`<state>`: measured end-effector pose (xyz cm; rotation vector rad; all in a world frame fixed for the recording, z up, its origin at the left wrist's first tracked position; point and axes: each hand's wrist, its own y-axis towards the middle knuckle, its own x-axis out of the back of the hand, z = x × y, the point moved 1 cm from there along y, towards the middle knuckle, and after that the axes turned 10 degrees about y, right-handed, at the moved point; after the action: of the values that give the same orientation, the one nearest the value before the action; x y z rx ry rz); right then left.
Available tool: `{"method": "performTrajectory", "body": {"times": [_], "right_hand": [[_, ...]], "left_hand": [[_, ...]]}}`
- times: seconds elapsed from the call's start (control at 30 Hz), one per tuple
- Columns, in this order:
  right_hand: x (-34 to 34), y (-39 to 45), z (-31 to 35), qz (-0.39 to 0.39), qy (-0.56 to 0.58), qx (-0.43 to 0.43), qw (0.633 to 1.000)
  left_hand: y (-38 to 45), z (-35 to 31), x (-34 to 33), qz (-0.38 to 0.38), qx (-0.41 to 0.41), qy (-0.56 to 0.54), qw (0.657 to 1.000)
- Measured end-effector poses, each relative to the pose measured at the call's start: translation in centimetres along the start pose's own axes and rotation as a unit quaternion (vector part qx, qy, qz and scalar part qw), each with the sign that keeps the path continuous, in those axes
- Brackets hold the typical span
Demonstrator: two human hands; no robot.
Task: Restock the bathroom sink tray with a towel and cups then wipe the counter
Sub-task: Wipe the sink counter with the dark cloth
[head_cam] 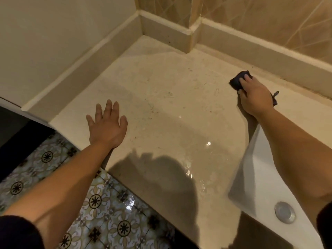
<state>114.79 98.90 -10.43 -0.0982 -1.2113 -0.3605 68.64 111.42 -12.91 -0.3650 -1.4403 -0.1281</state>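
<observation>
While left hand (107, 126) lies flat, right hand (255, 95) presses cloth (238, 80), sink (265, 178) beside

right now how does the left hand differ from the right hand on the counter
The left hand lies flat and empty with fingers spread; the right hand is curled over a dark cloth, pressing it down. The left hand sits near the front edge of the counter; the right hand reaches far back by the wall ledge, beside the white sink. Both rest on the counter, forearms bare.
</observation>
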Motion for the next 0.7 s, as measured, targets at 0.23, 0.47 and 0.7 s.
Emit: {"method": "performTrajectory", "body": {"times": [0.23,0.47,0.7], "right_hand": [[-1.5,-10.6,9.9,0.075,0.047,0.098,0.991],[-5.7,-23.9,21.8,0.197,0.073,0.148,0.966],[-6.5,-31.4,29.2,0.1,0.232,0.106,0.962]], "left_hand": [[0.1,0.1,-0.2,0.003,-0.003,0.006,1.0],[0.0,0.1,0.0,0.004,-0.011,-0.008,1.0],[0.2,0.0,0.2,0.007,-0.007,0.006,1.0]]}}
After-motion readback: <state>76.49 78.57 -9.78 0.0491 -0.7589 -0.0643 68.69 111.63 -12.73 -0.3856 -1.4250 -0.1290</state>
